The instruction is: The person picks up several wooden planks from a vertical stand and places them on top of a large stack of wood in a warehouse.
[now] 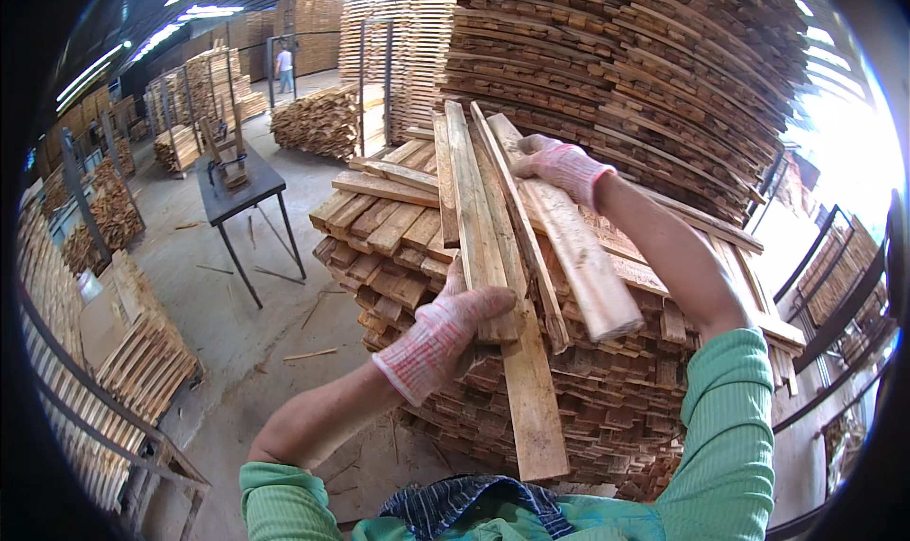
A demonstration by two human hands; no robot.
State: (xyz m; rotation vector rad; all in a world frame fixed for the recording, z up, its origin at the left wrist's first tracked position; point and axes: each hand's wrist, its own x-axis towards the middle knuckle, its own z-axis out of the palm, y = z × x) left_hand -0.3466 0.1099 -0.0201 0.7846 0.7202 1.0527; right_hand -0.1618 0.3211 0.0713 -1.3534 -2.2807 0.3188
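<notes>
My left hand (pixel 455 328), in a white and pink knitted glove, grips the near end of a wooden plank (pixel 477 228), thumb across its top. Beneath it another plank (pixel 536 413) sticks out toward my body. My right hand (pixel 557 167), gloved alike, is closed round the far part of a wider plank (pixel 583 257), whose near end is slightly blurred. Between the two hands a narrow, rough-edged strip of wood (pixel 526 228) lies lengthwise. All of these rest on or over a big stack of planks (pixel 398 228) in front of me.
A tall wall of stacked boards (pixel 616 67) rises directly behind the pile. To the left stands a dark metal table (pixel 242 186) with a wooden device on it. Wood scraps (pixel 310 355) litter the floor. A metal rack (pixel 844 295) is at right; a person (pixel 284 67) stands far back.
</notes>
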